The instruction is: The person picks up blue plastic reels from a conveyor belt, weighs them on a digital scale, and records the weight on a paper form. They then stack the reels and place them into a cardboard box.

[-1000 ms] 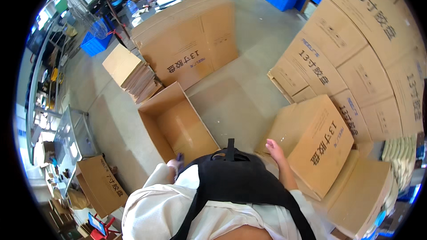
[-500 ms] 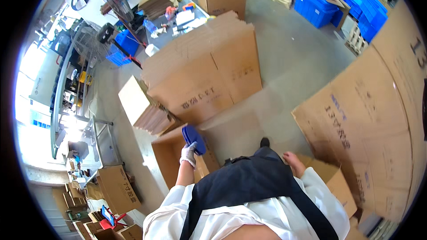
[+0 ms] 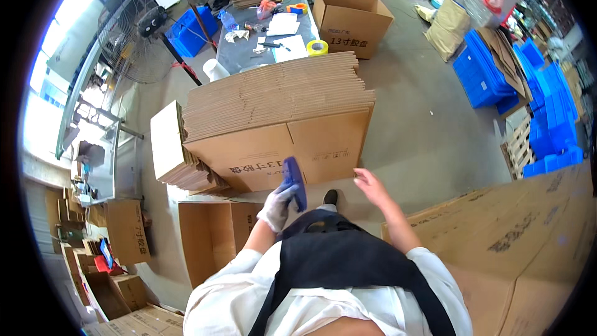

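Observation:
My left hand (image 3: 276, 208), in a pale glove, grips a flat blue object with rounded ends (image 3: 296, 185); its exact kind I cannot make out. It is tilted upright before a tall stack of flattened cardboard boxes (image 3: 273, 102). My bare right hand (image 3: 370, 185) is raised in the air just right of that stack's near corner. Its fingers are loosely extended and hold nothing. An open cardboard box (image 3: 205, 227) stands on the floor below and left of my left hand.
A smaller stack of folded cardboard (image 3: 168, 143) adjoins the tall one on the left. Behind stands a table (image 3: 239, 53) with yellow tape (image 3: 317, 47) and papers. Large cardboard (image 3: 510, 236) fills the right. Blue crates (image 3: 485, 71) stand far right, and a fan (image 3: 134, 37) far left.
My view has turned to the right and forward. My left hand has lifted the blue object away from the open box, toward the stack. The right hand has reached forward.

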Motion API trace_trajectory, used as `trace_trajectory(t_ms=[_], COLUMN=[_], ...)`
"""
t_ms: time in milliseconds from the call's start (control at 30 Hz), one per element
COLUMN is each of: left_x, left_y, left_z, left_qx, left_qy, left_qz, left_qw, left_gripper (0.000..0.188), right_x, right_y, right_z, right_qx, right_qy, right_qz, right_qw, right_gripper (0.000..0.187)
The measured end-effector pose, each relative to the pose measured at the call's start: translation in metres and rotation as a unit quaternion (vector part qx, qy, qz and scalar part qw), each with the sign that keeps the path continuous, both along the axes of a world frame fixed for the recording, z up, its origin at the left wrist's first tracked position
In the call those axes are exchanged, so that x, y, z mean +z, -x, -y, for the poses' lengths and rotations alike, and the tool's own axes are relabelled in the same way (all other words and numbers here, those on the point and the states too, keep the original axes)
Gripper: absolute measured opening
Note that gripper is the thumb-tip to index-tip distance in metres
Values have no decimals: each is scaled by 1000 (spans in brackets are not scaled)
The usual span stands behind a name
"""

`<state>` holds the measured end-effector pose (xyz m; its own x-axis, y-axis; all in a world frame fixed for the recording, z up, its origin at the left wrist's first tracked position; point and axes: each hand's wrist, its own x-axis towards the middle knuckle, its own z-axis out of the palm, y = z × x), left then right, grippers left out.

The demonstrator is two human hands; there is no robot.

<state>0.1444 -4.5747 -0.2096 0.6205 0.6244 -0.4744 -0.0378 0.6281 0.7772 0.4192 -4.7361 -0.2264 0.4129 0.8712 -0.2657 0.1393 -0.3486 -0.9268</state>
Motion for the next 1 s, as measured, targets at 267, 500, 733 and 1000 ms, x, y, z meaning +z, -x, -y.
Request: trace_trajectory(t_ms=[267, 500, 733, 1000], left_x=[36, 44, 38, 57], left_y=[-296, -459, -588, -641], left_z=[-62, -109, -149, -202], left_qx=[-199, -120, 37, 148], left_qy=[-220, 1, 74, -5], left_qz=[59, 98, 56, -95], left_qw=[953, 988, 995, 984], left_gripper=[31, 30, 30, 28], right_x=[92, 79, 67, 33], right_y=[-124, -276, -464, -636], right_z=[-89, -155, -221, -298], right_qx=[-51, -117, -20, 25], right_qy=[-67, -113, -19, 55], right_qz=[272, 179, -213, -79], right_qw=[958, 970, 977, 995], right_gripper=[40, 31, 26, 24])
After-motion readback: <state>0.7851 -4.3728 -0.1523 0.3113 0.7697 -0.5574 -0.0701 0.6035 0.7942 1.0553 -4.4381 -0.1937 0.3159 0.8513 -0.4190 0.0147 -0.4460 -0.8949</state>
